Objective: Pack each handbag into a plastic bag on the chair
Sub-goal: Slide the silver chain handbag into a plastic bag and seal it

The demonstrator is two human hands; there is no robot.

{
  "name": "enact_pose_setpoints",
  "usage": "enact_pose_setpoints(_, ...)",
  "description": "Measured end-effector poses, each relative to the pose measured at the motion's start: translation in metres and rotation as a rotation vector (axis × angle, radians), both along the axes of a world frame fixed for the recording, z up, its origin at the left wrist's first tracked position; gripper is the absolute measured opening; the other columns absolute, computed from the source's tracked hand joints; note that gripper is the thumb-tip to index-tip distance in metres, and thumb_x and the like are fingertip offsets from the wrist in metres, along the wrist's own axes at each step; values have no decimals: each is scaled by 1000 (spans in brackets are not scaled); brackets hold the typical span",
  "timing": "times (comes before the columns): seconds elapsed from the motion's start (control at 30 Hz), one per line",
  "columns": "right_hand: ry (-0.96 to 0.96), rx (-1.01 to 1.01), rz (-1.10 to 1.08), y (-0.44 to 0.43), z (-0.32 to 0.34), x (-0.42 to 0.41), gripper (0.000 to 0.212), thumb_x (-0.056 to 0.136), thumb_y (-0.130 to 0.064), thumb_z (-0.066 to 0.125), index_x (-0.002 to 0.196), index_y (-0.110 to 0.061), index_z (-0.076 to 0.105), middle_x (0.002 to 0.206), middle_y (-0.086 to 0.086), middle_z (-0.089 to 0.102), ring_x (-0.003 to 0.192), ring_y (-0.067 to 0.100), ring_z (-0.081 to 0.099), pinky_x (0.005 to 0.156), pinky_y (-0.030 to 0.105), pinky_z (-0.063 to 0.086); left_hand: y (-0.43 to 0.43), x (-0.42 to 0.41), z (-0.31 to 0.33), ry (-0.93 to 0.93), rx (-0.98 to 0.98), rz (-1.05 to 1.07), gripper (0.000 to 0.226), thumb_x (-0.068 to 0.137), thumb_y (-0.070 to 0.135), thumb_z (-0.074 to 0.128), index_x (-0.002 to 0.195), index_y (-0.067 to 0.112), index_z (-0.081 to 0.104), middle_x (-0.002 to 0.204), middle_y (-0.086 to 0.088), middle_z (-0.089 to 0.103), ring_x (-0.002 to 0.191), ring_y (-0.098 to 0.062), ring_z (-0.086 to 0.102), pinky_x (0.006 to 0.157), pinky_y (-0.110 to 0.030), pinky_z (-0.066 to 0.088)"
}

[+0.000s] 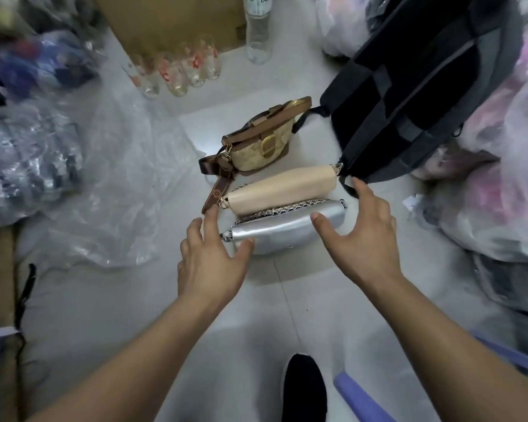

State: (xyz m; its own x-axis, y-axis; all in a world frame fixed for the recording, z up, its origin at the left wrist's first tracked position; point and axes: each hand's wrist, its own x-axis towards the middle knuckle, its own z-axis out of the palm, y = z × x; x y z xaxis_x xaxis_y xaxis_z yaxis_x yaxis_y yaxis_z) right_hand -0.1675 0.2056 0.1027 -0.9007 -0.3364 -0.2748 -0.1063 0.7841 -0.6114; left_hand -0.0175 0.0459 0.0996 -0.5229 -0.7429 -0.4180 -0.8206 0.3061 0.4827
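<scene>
Three handbags stand in a row on the white floor. Nearest is a silver handbag [282, 228] with a chain strap, behind it a cream handbag [279, 190], and farthest a tan patterned handbag [261, 147] with a brown strap and gold buckle. My left hand [211, 257] hovers at the silver bag's left end with fingers spread, thumb close to its front. At the bag's right end my right hand [357, 236] is spread wide, thumb by the bag's top. Neither hand holds anything. Clear plastic bags [113, 190] lie crumpled on the floor to the left.
A black backpack [409, 86] leans at the right beside the handbags. Glass bottles [177, 74], a plastic water bottle [258, 32] and a cardboard box [171, 19] stand behind. Bagged goods pile up left and right. A purple chair edge [360, 397] shows bottom right, my black shoe [302, 388] beside it.
</scene>
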Motion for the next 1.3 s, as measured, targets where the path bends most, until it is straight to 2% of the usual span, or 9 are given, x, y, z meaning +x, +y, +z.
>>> enact_pose_setpoints(0.13, -11, 23, 1, -11, -68, -23, 82, 88, -59, 67, 157, -42, 25, 156, -2, 32, 141, 27, 33, 106, 38, 37, -3, -15, -66, -52, 37, -41, 79, 90, 59, 57, 154, 35, 19, 159, -3, 20, 142, -31, 27, 109, -48, 38)
enact_pose_setpoints(0.3, -61, 110, 51, -23, -146, -48, 71, 84, -63, 70, 146, -35, 49, 158, 0, 25, 146, 30, 24, 106, 36, 35, -13, -46, -133, -134, -218, -452, 65, 81, 64, 63, 135, 33, 46, 142, 1, 45, 134, -26, 35, 107, -40, 32)
enact_pose_setpoints(0.53, -56, 182, 150, -26, -175, -70, 62, 74, -71, 74, 128, -43, 63, 163, -2, 17, 148, 37, 18, 118, 42, 29, -10, -94, -176, -153, -303, -694, 65, 74, 57, 70, 128, 29, 46, 132, -3, 51, 124, -27, 46, 98, -39, 40)
enact_pose_setpoints(0.67, -121, 205, 194, -26, -174, -81, 68, 68, -72, 79, 125, -37, 66, 141, 0, 32, 132, 27, 43, 110, 37, 42, -7, -110, -177, -231, -335, -746, 66, 74, 52, 75, 129, 29, 48, 128, -6, 48, 117, -29, 54, 91, -37, 45)
enact_pose_setpoints(0.77, -50, 193, 167, -24, -162, -97, 48, 64, -65, 85, 89, -26, 72, 117, 2, 54, 105, 19, 60, 83, 29, 52, 2, -120, -171, -214, -417, -788, 44, 85, 35, 70, 126, 26, 56, 123, -4, 55, 112, -28, 60, 83, -35, 49)
enact_pose_setpoints(0.83, 0, 177, 145, -22, -144, -104, 48, 57, -69, 82, 76, -27, 70, 109, 3, 61, 101, 22, 62, 78, 30, 52, 9, -125, -160, -185, -423, -784, 42, 89, 28, 66, 130, 27, 58, 122, -2, 56, 111, -27, 61, 80, -34, 48)
enact_pose_setpoints(1.03, 346, 88, 61, -9, -70, -106, 30, 78, -58, 73, 76, -28, 68, 101, -1, 69, 107, 22, 62, 96, 42, 52, 31, -143, -84, -48, -353, -800, 29, 87, 35, 66, 112, 25, 54, 109, 0, 47, 97, -25, 55, 70, -33, 36)
enact_pose_setpoints(1.17, 548, -80, -49, 17, -6, -89, 23, 86, -46, 70, 83, -24, 76, 84, -8, 74, 89, 10, 67, 84, 30, 54, 59, -140, -15, 87, -390, -832, 25, 86, 35, 65, 88, 16, 48, 86, 1, 51, 74, -21, 51, 54, -28, 32)
enact_pose_setpoints(1.3, 751, -149, -171, 61, 61, -66, 26, 90, -38, 65, 67, -25, 70, 68, -13, 68, 79, 5, 63, 70, 23, 45, 96, -127, 56, 270, -426, -882, 26, 83, 33, 66, 75, 17, 47, 73, -2, 52, 60, -19, 44, 49, -27, 27)
